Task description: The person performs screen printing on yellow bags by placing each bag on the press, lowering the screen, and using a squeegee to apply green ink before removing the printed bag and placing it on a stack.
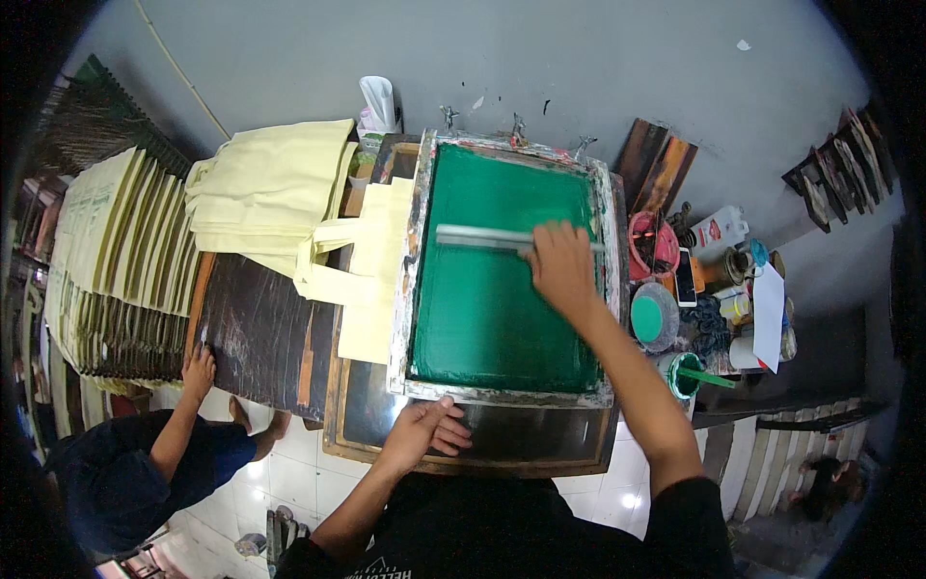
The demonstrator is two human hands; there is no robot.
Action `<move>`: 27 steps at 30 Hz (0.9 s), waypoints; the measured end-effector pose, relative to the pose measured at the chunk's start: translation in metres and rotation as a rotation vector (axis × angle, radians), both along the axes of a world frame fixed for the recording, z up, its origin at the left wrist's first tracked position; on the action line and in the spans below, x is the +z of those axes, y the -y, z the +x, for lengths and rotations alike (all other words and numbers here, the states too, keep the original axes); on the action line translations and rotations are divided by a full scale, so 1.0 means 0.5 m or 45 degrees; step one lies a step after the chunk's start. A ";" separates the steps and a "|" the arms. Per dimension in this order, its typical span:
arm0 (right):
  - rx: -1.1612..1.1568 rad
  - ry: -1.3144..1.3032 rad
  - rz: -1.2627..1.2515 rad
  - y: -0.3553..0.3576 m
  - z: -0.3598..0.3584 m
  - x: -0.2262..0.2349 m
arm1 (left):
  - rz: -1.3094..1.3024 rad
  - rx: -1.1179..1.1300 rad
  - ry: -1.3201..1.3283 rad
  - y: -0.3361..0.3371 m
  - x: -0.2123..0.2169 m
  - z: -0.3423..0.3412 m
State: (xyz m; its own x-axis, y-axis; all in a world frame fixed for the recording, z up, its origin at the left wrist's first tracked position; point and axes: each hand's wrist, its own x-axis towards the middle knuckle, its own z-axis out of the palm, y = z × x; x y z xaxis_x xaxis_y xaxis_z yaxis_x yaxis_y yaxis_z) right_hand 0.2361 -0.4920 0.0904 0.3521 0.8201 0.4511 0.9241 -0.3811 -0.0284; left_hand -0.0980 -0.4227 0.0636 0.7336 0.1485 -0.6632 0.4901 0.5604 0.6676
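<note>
My right hand [564,265] is closed round the right part of a squeegee [477,236] with a pale metal bar. It lies crosswise on the green-inked mesh of a screen-printing frame [502,398], in the upper half. The frame's rim is worn and paint-stained. My left hand [422,432] is at the frame's near edge, thumb against the rim and fingers loosely apart, holding nothing. A pale yellow cloth bag [371,314] sticks out from under the frame's left side, its handles [333,261] lying to the left. What lies under the mesh is hidden.
A stack of yellow bags [270,179] lies at the back left; more bags [121,232] hang on a rack beyond. Another person's hand [199,369] touches the dark table [251,328]. To the right are a green ink tub [683,376], a bowl [656,318], a phone [686,280] and bottles.
</note>
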 end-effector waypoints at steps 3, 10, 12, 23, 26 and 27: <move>-0.066 0.000 -0.033 -0.055 0.107 0.018 | 0.049 -0.003 -0.045 0.007 0.010 0.006; -0.094 -0.343 -0.098 -0.115 0.222 0.081 | 0.102 -0.250 0.024 -0.048 0.087 -0.017; -0.118 -0.355 -0.156 -0.118 0.224 0.104 | 0.214 -0.275 0.095 -0.072 0.127 0.013; -0.300 -0.376 -0.260 -0.120 0.245 0.087 | 2.376 -0.209 0.814 -0.387 0.145 0.591; -0.356 -0.275 -0.312 -0.122 0.235 0.079 | 2.148 -0.554 0.494 -0.422 0.138 0.650; -0.374 -0.244 -0.337 -0.121 0.234 0.073 | 2.078 -0.641 0.410 -0.421 0.134 0.656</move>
